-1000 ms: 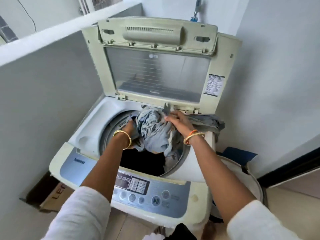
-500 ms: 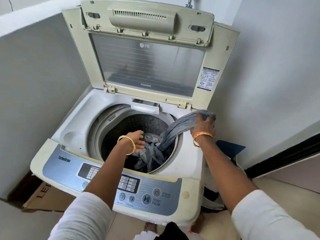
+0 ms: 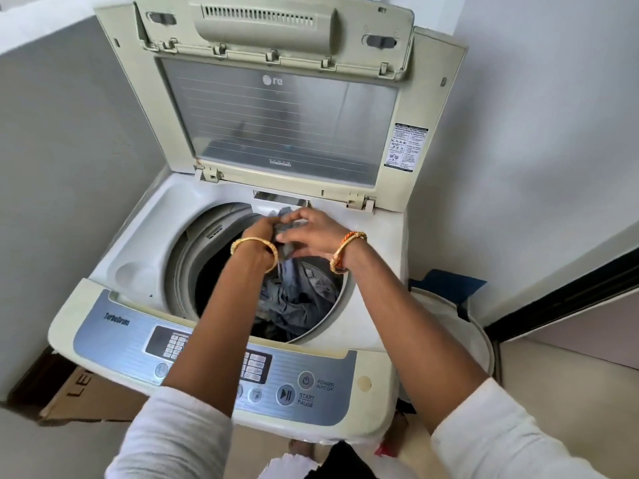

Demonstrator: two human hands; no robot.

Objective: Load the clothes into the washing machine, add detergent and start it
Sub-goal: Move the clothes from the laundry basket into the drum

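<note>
A cream top-loading washing machine (image 3: 375, 312) stands with its lid (image 3: 276, 108) raised upright. Grey clothes (image 3: 297, 299) lie in the right half of the drum. My left hand (image 3: 257, 233) and my right hand (image 3: 316, 233) meet over the far rim of the drum. Both grip one bunched end of a grey garment (image 3: 285, 252), which hangs down between them into the drum. The control panel (image 3: 214, 350) with its start/pause button (image 3: 285, 395) runs along the near edge, partly hidden by my left forearm.
A white laundry basket (image 3: 460, 326) with something blue behind it stands on the floor right of the machine. A cardboard box (image 3: 83, 395) lies at the lower left. Walls close in on both sides, and a dark door frame (image 3: 567, 288) runs at the right.
My right hand has brought the grey garment's end from the machine's right rim to the far rim of the drum. My left hand has risen out of the drum and joined it on the cloth.
</note>
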